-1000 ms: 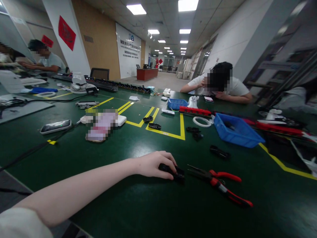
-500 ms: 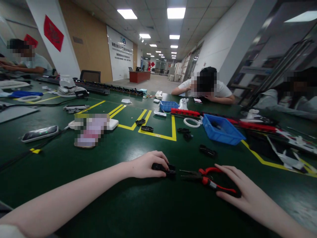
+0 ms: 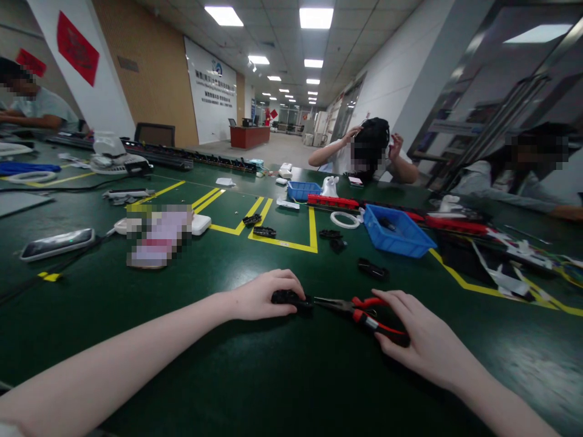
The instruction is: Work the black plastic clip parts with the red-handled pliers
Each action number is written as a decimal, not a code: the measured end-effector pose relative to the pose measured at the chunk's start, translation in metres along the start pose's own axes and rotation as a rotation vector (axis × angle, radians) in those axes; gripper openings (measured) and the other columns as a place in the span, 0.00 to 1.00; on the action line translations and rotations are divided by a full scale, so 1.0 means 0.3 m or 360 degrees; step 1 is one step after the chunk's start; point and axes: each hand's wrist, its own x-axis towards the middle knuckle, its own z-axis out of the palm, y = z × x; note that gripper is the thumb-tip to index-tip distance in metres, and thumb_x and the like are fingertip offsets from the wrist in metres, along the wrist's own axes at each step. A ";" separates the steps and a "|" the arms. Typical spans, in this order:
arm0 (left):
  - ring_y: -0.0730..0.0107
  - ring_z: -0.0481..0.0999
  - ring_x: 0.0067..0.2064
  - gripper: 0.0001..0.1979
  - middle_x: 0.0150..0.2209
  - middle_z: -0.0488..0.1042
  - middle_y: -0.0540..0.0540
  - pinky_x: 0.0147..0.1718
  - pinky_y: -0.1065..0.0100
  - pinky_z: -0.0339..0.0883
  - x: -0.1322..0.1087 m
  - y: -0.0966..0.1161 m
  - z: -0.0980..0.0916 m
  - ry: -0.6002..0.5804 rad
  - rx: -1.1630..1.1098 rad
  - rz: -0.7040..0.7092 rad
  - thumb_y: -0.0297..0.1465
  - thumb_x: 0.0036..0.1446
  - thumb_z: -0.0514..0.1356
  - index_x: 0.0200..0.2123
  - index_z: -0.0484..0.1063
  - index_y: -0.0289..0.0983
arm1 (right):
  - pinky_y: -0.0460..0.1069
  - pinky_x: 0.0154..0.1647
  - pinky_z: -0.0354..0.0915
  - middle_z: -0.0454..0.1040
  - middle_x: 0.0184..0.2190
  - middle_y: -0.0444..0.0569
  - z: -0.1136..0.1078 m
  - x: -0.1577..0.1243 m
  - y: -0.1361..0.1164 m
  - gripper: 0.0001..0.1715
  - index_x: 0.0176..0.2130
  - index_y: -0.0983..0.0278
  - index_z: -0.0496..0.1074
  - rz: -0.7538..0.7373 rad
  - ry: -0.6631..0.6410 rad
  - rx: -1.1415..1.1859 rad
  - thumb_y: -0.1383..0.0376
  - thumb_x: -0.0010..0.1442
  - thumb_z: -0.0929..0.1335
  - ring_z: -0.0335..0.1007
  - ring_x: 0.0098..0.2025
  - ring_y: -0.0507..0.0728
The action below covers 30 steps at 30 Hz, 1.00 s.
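Observation:
My left hand [image 3: 269,294] is closed over a small black plastic part [image 3: 288,297] low against the green table. In my right hand [image 3: 412,328] are red-handled long-nose pliers [image 3: 355,308], with the fingers around the two handles. Their slim jaws reach left to the end of the black part; whether they grip it cannot be made out. Another black part [image 3: 372,269] lies beyond the pliers. Farther off, two similar black pieces [image 3: 265,232] rest by the yellow tape, and more [image 3: 337,243] sit to their right.
A blue bin [image 3: 398,233] with something dark inside stands at the right, beside a white ring [image 3: 345,220]. A phone [image 3: 161,237] and a white case [image 3: 200,225] lie at the left. Red strips [image 3: 334,201] run behind. Other people [image 3: 368,152] sit around the table.
The pliers have moved left up to the black part, and their handles have come closer together. Across the table, a person has raised both hands to the head. The view has shifted slightly.

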 end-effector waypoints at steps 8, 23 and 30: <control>0.63 0.73 0.51 0.08 0.50 0.71 0.44 0.51 0.61 0.66 -0.002 -0.009 0.001 0.0028 -0.0003 0.0014 0.30 0.59 0.64 0.42 0.74 0.37 | 0.54 0.31 0.69 0.75 0.41 0.55 -0.004 0.064 -0.069 0.29 0.48 0.64 0.69 -0.0010 0.0078 -0.0299 0.47 0.56 0.66 0.74 0.33 0.60; 0.63 0.74 0.51 0.06 0.50 0.72 0.43 0.51 0.62 0.67 -0.004 -0.022 -0.008 0.0012 -0.0081 -0.0014 0.29 0.58 0.65 0.39 0.76 0.36 | 0.57 0.44 0.69 0.73 0.43 0.59 0.039 0.080 -0.106 0.28 0.53 0.68 0.64 -0.0628 0.0646 -0.0175 0.59 0.56 0.70 0.72 0.44 0.64; 0.64 0.75 0.49 0.10 0.48 0.75 0.45 0.50 0.61 0.68 -0.014 -0.036 -0.017 0.0043 -0.0105 -0.0055 0.30 0.56 0.67 0.42 0.75 0.36 | 0.58 0.43 0.69 0.74 0.41 0.58 0.047 0.096 -0.087 0.28 0.52 0.68 0.65 -0.0683 0.0709 -0.0195 0.59 0.55 0.71 0.72 0.41 0.63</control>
